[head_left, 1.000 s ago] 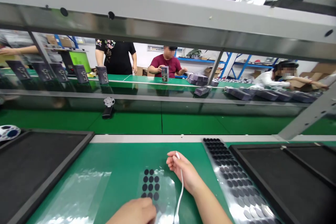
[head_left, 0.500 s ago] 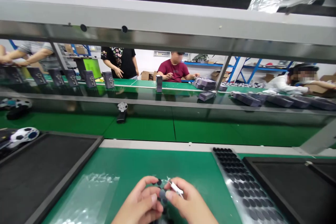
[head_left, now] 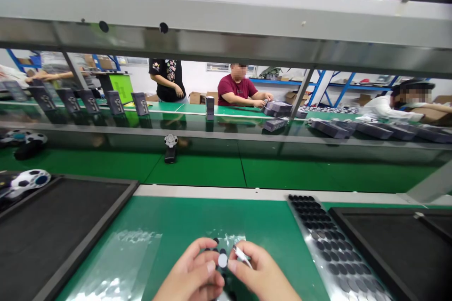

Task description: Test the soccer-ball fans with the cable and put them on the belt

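Low in the middle, my left hand (head_left: 197, 270) curls its fingers round a partly hidden piece with dark round spots, whose kind I cannot make out. A pale round disc (head_left: 222, 260) shows between my two hands, by the fingertips. My right hand (head_left: 259, 268) is closed, with a short white cable plug (head_left: 242, 255) between thumb and fingers; its thumb tip is at the disc's edge. To the right lies a sheet of black round stickers (head_left: 332, 240) in rows. Clear plastic bags (head_left: 120, 258) lie flat left of my hands.
Black trays (head_left: 67, 216) (head_left: 391, 235) flank the green mat. Football-patterned devices (head_left: 30, 179) lie at left; another device (head_left: 170, 148) is on the green belt ahead. Boxes (head_left: 114, 102) stand beyond a metal rail (head_left: 226, 23). Several co-workers sit or stand opposite.
The disc between my hands has turned from dark grey to pale, and my right hand has shifted slightly right. Across the line, the person in maroon has brought both hands together near the boxes.
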Demonstrator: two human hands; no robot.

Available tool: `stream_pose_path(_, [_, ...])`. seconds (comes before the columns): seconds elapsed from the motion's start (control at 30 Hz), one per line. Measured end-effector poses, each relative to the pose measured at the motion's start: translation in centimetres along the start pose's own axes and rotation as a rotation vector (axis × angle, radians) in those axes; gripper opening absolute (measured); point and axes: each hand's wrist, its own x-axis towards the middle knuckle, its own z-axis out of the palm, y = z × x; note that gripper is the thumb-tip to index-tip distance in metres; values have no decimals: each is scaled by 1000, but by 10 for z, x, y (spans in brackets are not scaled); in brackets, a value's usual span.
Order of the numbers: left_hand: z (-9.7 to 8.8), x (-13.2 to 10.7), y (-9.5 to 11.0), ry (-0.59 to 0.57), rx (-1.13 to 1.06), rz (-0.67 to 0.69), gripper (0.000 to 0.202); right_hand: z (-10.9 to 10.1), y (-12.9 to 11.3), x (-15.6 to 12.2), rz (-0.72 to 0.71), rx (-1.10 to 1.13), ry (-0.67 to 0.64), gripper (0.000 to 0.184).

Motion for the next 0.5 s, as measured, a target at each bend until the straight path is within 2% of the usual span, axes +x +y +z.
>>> stream_pose_path(0.13, [2, 6, -5, 18, 19, -41, 33, 3, -6, -5, 21, -25, 19, 21])
stream_pose_path(0.27, [6, 7, -7, 6, 58, -79, 28, 3, -12, -13, 60, 30, 13, 27])
stream_pose_path(0.4, [9, 5, -8, -43, 46, -96, 26, 4, -11, -22, 100, 140, -6, 37])
stream_pose_path(0.5, [7, 5, -12, -126, -13, -120, 23, 5, -6, -29, 103, 215, 6, 43])
